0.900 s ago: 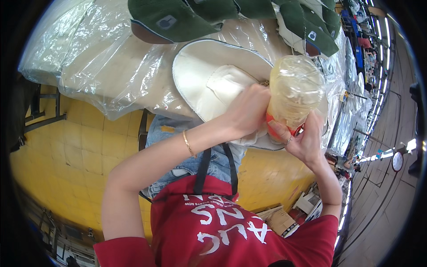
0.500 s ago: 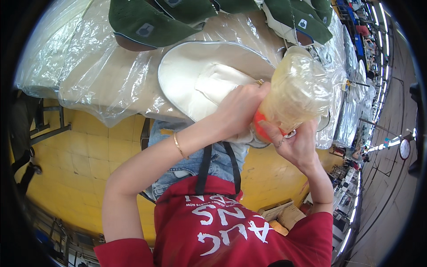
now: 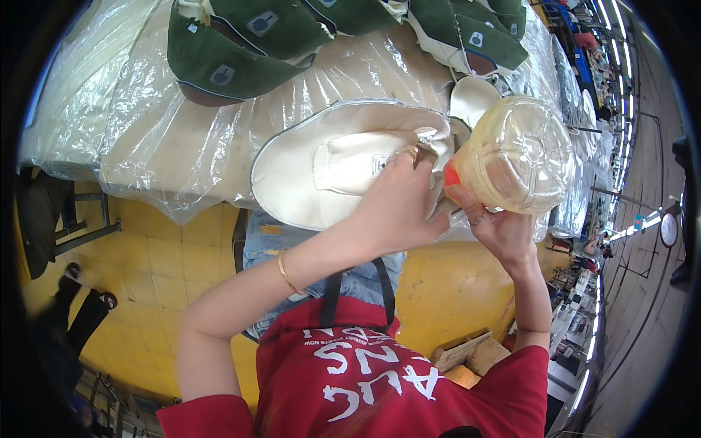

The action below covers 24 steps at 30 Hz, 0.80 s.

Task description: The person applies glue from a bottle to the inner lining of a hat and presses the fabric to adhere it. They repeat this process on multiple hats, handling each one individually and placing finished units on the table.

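A pale shoe upper point(image 3: 288, 179) lies with its cream lining showing, a label inside it, near the table's front edge. My left hand point(image 3: 398, 201) is closed on its right end, fingers hooked over the rim. Just right of that, my right hand point(image 3: 504, 232) grips a clear plastic bottle point(image 3: 522, 157) with yellowish contents. The bottle is tipped, its base toward me and its red neck part point(image 3: 451, 175) pointing toward the upper. The bottle's mouth is hidden, so I cannot tell whether it touches the upper.
Several green shoe uppers point(image 3: 248, 62) lie along the far side of the plastic-covered table point(image 3: 197, 139). A small cream piece point(image 3: 473, 98) sits behind the bottle. On the yellow floor stands a cardboard box point(image 3: 485, 354); another person's feet point(image 3: 108, 299) show at the left.
The bottle and my right hand have moved right, and the bottle's base now faces me more. My left hand has come away from the red neck. The upper's inside label now shows.
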Each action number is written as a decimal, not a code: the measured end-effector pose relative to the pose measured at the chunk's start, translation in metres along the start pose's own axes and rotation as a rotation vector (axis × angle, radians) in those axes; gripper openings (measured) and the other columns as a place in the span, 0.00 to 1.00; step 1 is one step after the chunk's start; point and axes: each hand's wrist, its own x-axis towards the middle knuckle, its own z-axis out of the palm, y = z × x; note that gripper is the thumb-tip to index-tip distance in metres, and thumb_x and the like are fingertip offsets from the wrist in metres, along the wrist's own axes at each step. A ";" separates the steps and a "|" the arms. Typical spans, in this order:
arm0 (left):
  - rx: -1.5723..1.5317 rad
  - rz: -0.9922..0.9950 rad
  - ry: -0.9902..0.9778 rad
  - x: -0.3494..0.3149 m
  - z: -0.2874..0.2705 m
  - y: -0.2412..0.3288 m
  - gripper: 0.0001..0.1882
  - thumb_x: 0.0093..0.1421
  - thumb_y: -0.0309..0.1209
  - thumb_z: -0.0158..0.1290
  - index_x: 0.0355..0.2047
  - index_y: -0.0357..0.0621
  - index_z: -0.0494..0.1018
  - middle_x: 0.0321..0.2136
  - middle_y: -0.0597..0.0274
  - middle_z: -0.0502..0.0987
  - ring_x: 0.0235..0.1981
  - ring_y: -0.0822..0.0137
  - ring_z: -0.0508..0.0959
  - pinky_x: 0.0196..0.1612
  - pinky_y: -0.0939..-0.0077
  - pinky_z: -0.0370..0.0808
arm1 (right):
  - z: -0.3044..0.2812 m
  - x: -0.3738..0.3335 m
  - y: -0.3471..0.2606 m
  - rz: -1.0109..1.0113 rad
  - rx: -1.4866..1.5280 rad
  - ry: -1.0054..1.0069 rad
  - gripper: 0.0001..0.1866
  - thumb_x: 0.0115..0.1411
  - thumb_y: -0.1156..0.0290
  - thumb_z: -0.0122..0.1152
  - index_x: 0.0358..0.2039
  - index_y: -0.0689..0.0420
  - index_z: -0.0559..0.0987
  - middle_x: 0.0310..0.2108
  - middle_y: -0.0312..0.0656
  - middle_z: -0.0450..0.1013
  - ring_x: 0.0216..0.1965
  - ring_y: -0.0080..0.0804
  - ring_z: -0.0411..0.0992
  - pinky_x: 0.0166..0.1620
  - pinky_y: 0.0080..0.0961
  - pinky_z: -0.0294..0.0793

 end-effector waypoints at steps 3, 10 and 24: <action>-0.035 -0.032 0.079 -0.002 0.011 -0.003 0.19 0.50 0.26 0.57 0.39 0.23 0.70 0.43 0.31 0.69 0.41 0.36 0.74 0.44 0.54 0.74 | 0.007 -0.007 0.004 0.021 -0.034 0.029 0.20 0.55 0.65 0.71 0.45 0.61 0.80 0.41 0.44 0.79 0.43 0.37 0.78 0.49 0.34 0.74; -0.080 -0.071 0.149 -0.002 0.015 -0.016 0.07 0.46 0.17 0.55 0.29 0.32 0.73 0.31 0.44 0.73 0.34 0.44 0.75 0.36 0.56 0.73 | 0.004 0.002 -0.004 -0.019 -0.003 0.101 0.20 0.52 0.67 0.73 0.45 0.60 0.80 0.40 0.45 0.79 0.41 0.40 0.78 0.46 0.35 0.75; -0.031 -0.174 0.091 0.000 0.009 -0.003 0.09 0.49 0.26 0.60 0.29 0.34 0.73 0.26 0.47 0.74 0.32 0.47 0.76 0.36 0.57 0.73 | 0.020 -0.030 0.008 0.044 0.266 0.330 0.23 0.57 0.62 0.69 0.50 0.60 0.76 0.45 0.45 0.77 0.44 0.41 0.76 0.51 0.37 0.73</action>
